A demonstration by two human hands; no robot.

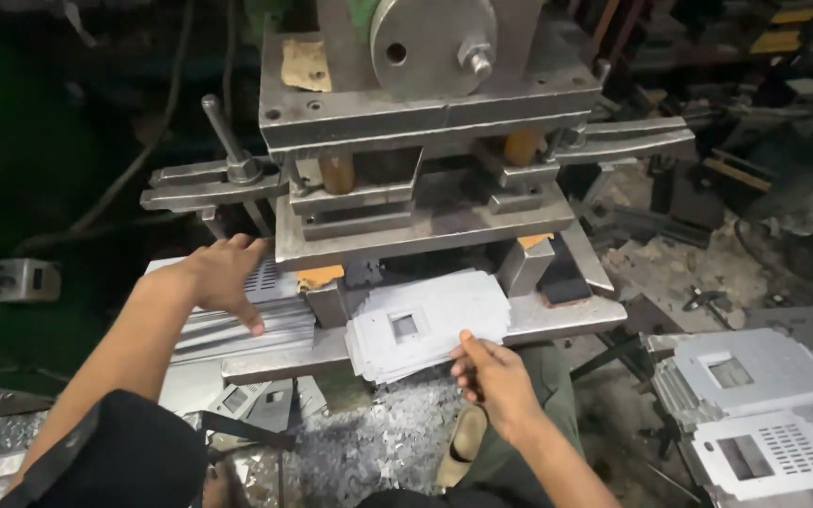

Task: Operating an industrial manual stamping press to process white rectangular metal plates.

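My left hand lies flat on a pile of punched grey metal sheets at the left side of a steel press die. My right hand holds the near edge of a stack of thin grey sheets with a square cut-out, which rests on the press bed in front of the die opening. The thumb lies on top of that stack, fingers underneath.
More punched sheets with slots and square holes are heaped at the right. Metal scrap litters the floor below the bed. A lever handle sticks up at the die's left. Clamping bars jut out right.
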